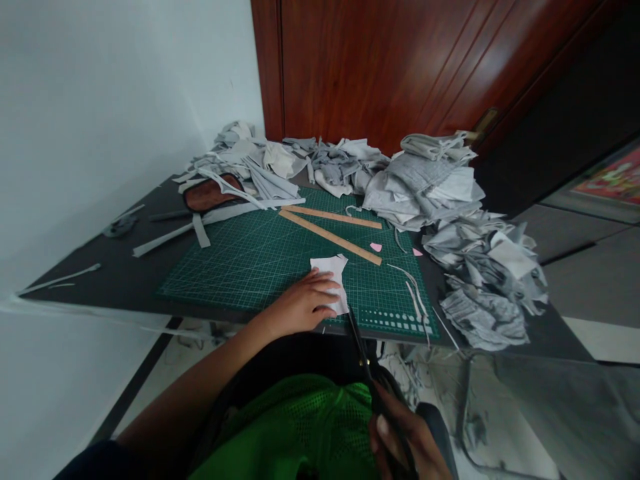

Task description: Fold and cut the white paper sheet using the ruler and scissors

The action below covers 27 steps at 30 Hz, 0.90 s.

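Observation:
A small white fabric piece (pixel 326 265) lies near the front edge of the green cutting mat (pixel 225 267). My left hand (pixel 307 303) rests flat on it, fingers stretched out. In my right hand (pixel 407 433), below the table edge, are black scissors (pixel 361 350), their handles wrapped by my fingers. The scissors' blades point up and away from me, with the tip at the fabric's lower right corner. Whether the blades have fabric between them I cannot tell.
Two wooden rulers (pixel 333 237) form a V on the mat. Grey fabric heaps (pixel 420 183) line the back and right. A brown, dark-edged piece (pixel 213 193) lies among strips at left. Pink scraps (pixel 376 247) and thin offcuts (pixel 414 300) lie right of my hand.

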Tool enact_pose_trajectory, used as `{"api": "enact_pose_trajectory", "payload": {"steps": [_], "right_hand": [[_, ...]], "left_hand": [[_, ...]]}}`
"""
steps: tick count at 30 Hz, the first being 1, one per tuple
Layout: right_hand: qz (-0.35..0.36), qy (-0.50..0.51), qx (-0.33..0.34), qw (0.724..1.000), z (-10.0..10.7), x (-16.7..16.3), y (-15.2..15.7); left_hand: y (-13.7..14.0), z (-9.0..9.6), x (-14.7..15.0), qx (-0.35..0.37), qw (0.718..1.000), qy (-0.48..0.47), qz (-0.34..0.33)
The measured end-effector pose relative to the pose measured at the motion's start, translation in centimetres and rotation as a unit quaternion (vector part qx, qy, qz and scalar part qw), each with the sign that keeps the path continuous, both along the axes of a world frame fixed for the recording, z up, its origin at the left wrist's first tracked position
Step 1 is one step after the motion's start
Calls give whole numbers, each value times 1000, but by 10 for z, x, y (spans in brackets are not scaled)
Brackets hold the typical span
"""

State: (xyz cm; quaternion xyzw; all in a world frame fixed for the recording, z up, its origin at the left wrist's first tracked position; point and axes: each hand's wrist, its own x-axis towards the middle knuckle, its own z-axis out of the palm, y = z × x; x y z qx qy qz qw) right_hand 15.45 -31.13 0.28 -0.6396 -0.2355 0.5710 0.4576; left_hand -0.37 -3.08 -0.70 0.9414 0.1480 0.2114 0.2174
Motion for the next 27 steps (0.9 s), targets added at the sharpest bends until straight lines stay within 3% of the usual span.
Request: {"api": "enact_pose_trajectory", "payload": {"steps": [5,27], "right_hand": [[-42,-31,-33,998,4,-8,4],[28,-28,-25,999,3,-10,17]], "left_hand": [[0,-1,0,-5,1000,-4,-3],[3,-7,2,6,1000,-14,-5]]}}
